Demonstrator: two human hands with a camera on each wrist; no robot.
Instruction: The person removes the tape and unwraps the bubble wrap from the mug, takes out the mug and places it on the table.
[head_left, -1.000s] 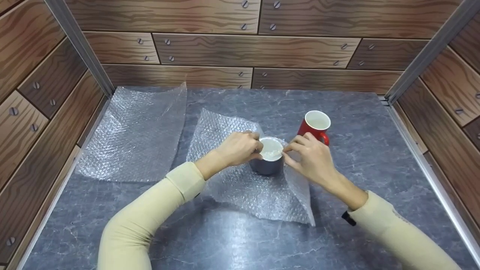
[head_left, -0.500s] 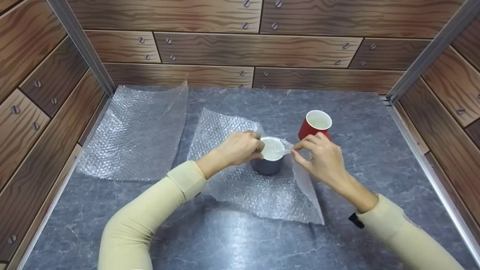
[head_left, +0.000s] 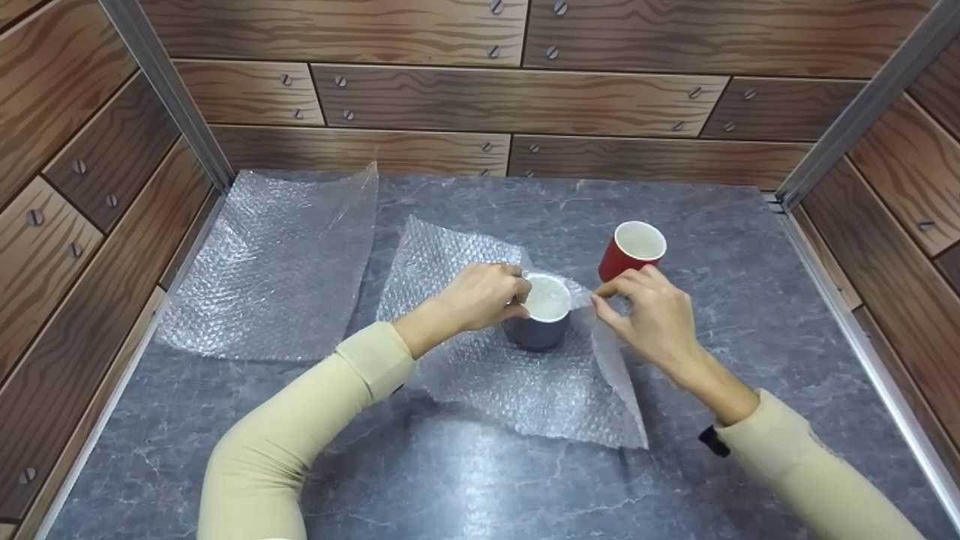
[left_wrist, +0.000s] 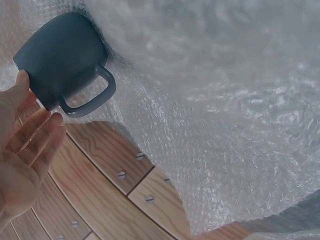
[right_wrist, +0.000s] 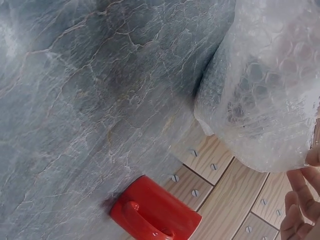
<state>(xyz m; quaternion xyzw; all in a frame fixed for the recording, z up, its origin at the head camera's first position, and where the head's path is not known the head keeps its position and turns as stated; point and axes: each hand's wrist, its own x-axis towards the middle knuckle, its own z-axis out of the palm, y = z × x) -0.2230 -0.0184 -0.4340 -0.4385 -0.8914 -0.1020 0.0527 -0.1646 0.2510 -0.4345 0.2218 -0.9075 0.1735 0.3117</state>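
Observation:
A dark blue-grey mug (head_left: 536, 334), white inside, stands upright on a sheet of bubble wrap (head_left: 510, 397). At its left rim, my left hand (head_left: 484, 297) pinches the mug between thumb and fingers; the left wrist view shows the mug's handle (left_wrist: 95, 102) below that hand. My right hand (head_left: 654, 315) pinches the raised right edge of the wrap between thumb and fingertips, just right of the mug's rim. In the right wrist view the lifted wrap (right_wrist: 270, 100) curves up around the mug's side and hides it there.
A red mug (head_left: 628, 259) with a white inside stands behind my right hand; its handle (right_wrist: 145, 222) shows in the right wrist view. Another bubble wrap sheet (head_left: 277, 262) lies at the back left. Wood-patterned walls (head_left: 480, 97) enclose the grey marbled table (head_left: 390, 480).
My right hand has drawn the wrap's edge away from the mug's rim, to the right, and now covers the red mug's handle in the head view. The left hand stays at the rim.

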